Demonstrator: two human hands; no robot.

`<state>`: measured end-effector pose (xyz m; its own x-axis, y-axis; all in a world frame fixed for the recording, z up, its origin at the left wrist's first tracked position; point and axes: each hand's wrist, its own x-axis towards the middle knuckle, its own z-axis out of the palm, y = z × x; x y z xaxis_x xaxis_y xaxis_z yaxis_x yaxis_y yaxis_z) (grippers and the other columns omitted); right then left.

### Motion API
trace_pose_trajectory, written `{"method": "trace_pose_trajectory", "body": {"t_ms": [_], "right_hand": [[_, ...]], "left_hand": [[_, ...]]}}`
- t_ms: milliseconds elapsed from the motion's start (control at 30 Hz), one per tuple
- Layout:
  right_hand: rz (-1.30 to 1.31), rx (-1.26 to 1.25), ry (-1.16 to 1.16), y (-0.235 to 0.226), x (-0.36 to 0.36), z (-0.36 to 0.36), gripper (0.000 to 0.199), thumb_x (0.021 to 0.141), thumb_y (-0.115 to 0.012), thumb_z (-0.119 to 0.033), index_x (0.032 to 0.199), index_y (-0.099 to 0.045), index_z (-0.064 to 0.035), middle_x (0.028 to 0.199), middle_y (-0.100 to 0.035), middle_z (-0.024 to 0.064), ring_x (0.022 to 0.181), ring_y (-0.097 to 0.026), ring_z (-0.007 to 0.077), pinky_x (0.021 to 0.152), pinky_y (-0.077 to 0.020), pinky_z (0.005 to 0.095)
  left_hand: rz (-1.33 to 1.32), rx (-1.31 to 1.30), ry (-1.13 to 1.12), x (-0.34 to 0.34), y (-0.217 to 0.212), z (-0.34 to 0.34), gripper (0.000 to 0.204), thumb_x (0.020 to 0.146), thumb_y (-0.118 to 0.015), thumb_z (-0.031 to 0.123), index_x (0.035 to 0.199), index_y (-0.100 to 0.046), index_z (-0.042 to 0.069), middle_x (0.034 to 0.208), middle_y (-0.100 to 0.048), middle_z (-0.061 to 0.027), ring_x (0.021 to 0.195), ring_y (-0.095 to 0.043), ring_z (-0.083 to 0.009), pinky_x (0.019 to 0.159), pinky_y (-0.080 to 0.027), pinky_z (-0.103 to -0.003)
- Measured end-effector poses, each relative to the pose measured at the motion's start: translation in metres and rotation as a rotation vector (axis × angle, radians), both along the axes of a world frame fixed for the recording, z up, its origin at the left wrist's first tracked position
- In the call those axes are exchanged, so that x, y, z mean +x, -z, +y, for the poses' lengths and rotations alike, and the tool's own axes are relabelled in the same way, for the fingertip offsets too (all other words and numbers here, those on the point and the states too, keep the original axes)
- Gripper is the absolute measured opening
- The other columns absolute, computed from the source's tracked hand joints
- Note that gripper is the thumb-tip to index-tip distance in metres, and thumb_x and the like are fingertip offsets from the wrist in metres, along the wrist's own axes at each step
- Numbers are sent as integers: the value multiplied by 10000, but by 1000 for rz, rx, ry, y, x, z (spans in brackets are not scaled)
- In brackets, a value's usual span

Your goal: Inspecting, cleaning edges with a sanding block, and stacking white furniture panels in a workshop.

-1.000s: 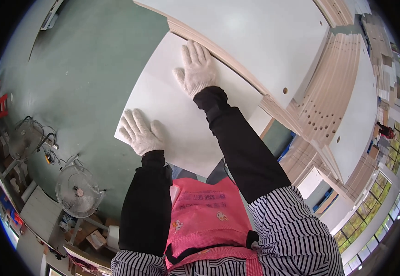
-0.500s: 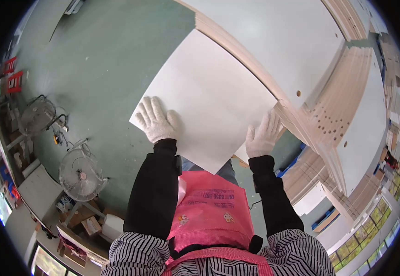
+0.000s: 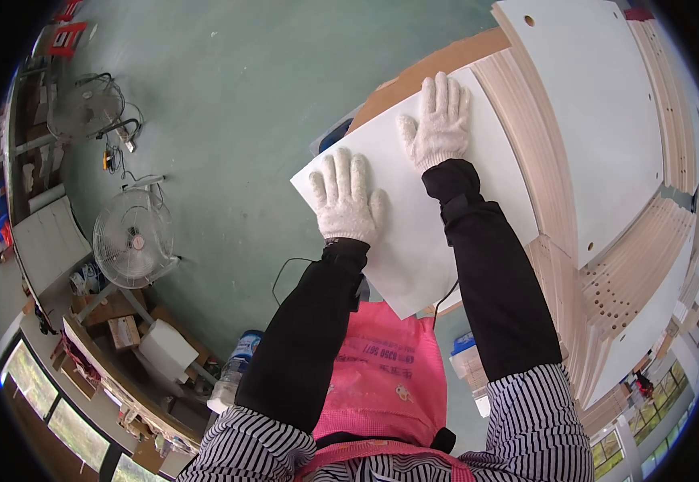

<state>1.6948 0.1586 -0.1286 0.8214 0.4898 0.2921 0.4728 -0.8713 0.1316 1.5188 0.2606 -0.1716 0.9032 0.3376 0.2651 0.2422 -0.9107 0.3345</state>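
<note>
A white rectangular panel [image 3: 414, 233] lies before me with one corner close to my pink apron. My left hand [image 3: 345, 197], in a white knit glove, rests flat near the panel's left corner, fingers spread. Farther off and to the right, my right hand [image 3: 438, 120] lies palm down by the far edge, its gloved fingers stretched out. Neither hand grips anything. A brown sheet [image 3: 438, 68] shows past the panel's far edge. What supports the panel is mostly hidden.
Stacked white boards [image 3: 582, 104] with pale cut edges stand close along the panel's right side. A drilled stack [image 3: 619, 297] sits nearer right. On the left, a floor fan [image 3: 132, 241] and cables stand before a cluttered workbench [image 3: 116, 394]. A bottle [image 3: 237, 365] is by my left forearm.
The view has shifted, and the panel now lies farther right, beside the board stack. My right hand has moved from its near right corner to the far edge; my left hand stays by the left corner.
</note>
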Motion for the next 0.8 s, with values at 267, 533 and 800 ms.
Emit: {"method": "trace_pose_trajectory", "body": {"t_ms": [267, 533, 800], "right_hand": [[83, -346, -432, 6, -80, 62, 737, 1033, -295, -533, 1601, -230, -68, 1684, -192, 113, 1568, -110, 261, 1275, -14, 493], [575, -430, -1223, 61, -195, 52, 701, 1040, -289, -534, 1591, -286, -101, 1686, -203, 78, 1568, -113, 213, 1279, -24, 477], [-139, 197, -163, 32, -30, -106, 738, 983, -491, -411, 1555, -303, 15, 1617, -301, 228, 1512, -242, 403, 1252, -147, 531]], "left_hand": [[-614, -337, -106, -37, 40, 10, 735, 956, -515, 392, 1503, -350, -69, 1580, -292, -322, 1492, -271, -442, 1214, -187, -567], [-418, -676, -619, -188, 89, 49, 664, 1092, -334, 410, 1573, -237, -37, 1646, -221, -240, 1529, -230, -348, 1234, -201, -417], [-411, -176, -120, -122, 31, 77, 622, 998, -501, 290, 1533, -356, 8, 1577, -356, -259, 1457, -329, -468, 1196, -240, -557]]}}
